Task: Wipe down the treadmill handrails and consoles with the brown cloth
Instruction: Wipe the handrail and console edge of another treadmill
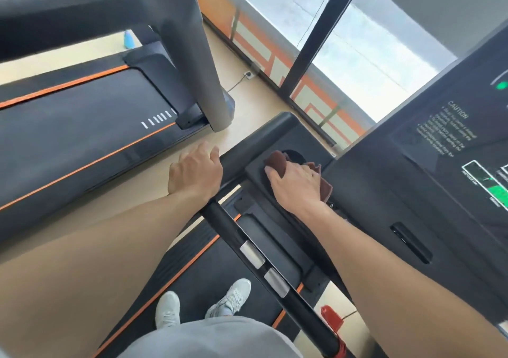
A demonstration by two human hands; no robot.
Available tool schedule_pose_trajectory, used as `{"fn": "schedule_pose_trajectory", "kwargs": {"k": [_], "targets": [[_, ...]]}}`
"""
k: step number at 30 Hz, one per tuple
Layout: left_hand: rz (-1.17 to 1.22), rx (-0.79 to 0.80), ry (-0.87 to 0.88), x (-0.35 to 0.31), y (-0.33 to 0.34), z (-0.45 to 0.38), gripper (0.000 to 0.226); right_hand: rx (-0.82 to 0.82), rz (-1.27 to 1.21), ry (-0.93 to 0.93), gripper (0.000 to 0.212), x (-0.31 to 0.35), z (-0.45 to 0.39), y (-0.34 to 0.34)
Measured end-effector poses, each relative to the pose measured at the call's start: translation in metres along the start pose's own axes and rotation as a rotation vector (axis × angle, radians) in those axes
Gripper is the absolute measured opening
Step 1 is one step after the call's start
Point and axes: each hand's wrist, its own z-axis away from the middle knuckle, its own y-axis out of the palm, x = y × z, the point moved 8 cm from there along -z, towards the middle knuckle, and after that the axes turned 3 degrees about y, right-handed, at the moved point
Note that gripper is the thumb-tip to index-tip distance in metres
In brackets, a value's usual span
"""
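I stand on a black treadmill and look down. My right hand (295,183) holds the brown cloth (277,161) bunched under its fingers and presses it onto the console's left tray, at the rim of a round cup holder (295,154). My left hand (196,169) grips the black handrail (247,144) where it bends at the console's left corner. A crossbar (270,271) with two silver sensor plates runs below my arms. The console panel (428,171) with white caution text and green lights rises on the right.
A second treadmill (82,127) with orange stripes stands on the left, its thick grey upright (203,63) close to my left hand. A window wall (343,41) with a black frame lies ahead. A red object (331,318) sits on the floor at lower right.
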Motion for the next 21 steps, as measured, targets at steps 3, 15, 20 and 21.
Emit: {"fn": "schedule_pose_trajectory", "kwargs": {"k": [3,15,20,21], "targets": [[-0.013,0.002,-0.007,0.001,0.001,-0.001,0.05,-0.103,0.13,-0.048,0.041,-0.014,0.002,-0.015],[-0.041,-0.003,-0.018,0.0,0.001,0.0,0.053,0.152,0.225,-0.23,0.04,0.0,-0.031,-0.032],[-0.035,-0.019,-0.01,0.002,0.002,-0.002,0.05,-0.005,0.646,-0.443,0.026,0.013,-0.04,-0.038],[-0.039,-0.024,-0.009,0.001,0.001,-0.001,0.049,-0.061,0.659,-0.415,0.024,0.018,-0.04,-0.04]]}}
